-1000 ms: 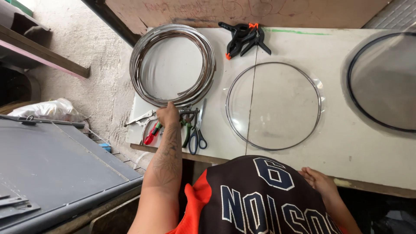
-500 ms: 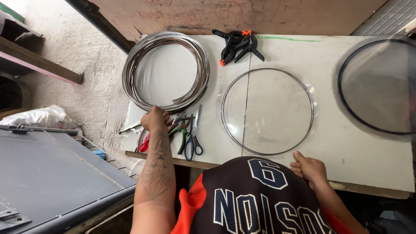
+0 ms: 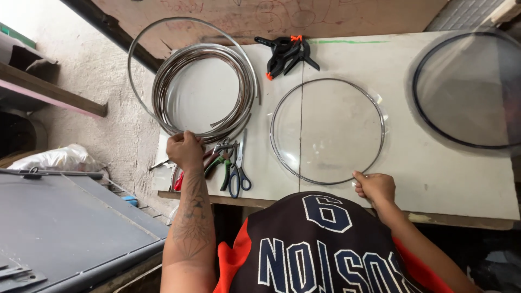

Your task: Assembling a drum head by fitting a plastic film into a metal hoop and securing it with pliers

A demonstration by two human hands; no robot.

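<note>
Metal strip coil [image 3: 203, 89] is gripped by the closed left hand [image 3: 185, 150]; the clear disc's rim [image 3: 327, 130] is pinched by the right hand [image 3: 374, 187].

No packages, labels, signs, screens visible.

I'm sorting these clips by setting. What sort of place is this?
Probably a small craft workshop: a worn worktable carries a coil of metal strip, spring clamps, and pliers and scissors.
</note>
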